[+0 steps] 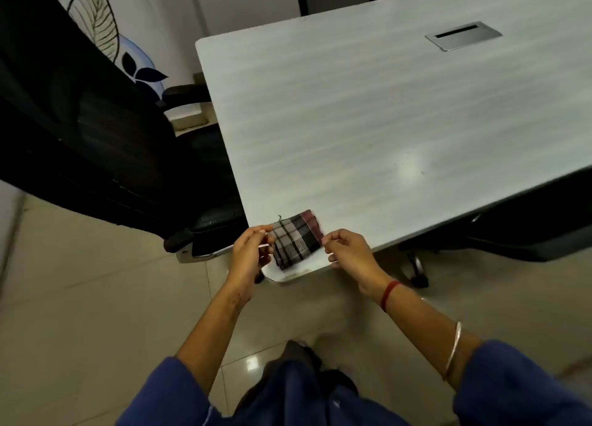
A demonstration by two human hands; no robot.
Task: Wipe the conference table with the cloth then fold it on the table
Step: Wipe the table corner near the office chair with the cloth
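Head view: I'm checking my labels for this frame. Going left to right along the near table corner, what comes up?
Black chair → left hand → plaid cloth → right hand → red wrist thread.

No text, label, brand, number or sign can be read anywhere in the view. The wall panel [105, 31] behind the chair carries only a printed leaf pattern, without lettering, and the checked cloth [294, 238] on the worktop [384, 121] shows no tag or writing.
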